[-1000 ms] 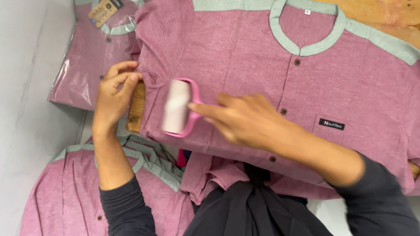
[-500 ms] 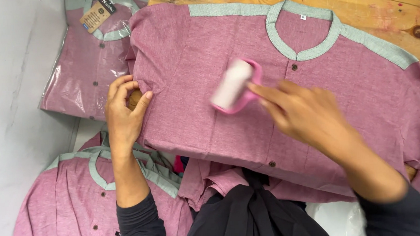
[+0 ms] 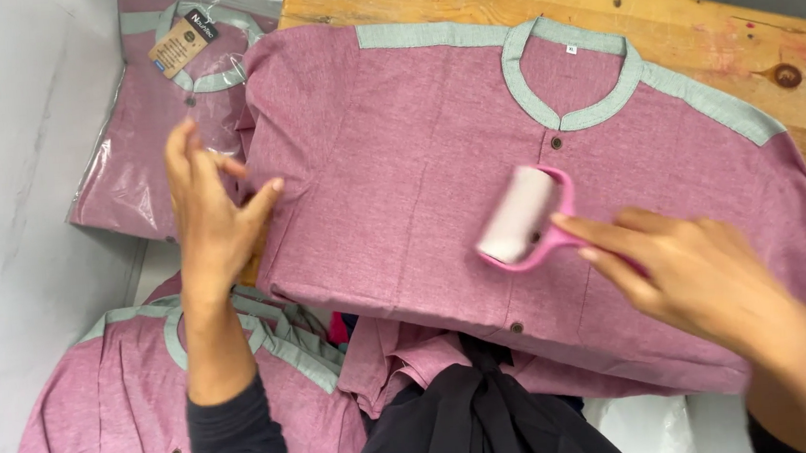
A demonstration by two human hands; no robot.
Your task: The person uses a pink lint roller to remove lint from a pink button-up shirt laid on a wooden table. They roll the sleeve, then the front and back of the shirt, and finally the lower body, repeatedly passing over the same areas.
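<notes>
Right hand point(image 3: 714, 279) holds lint roller point(image 3: 520, 215) on shirt point(image 3: 400, 188) (left hand point(image 3: 211, 218) open).

A garment finishing or packing room, by the look of it. Identical mauve shirts point(image 3: 519, 236) with grey-green collars lie everywhere: one spread on a bare wooden table point(image 3: 694, 31) under the fingers point(image 3: 605, 239), a bagged and tagged one point(image 3: 164, 111) beyond the left fingertips (sealed in clear plastic), and a stack of shirts point(image 3: 101, 413) below the left wrist.
</notes>
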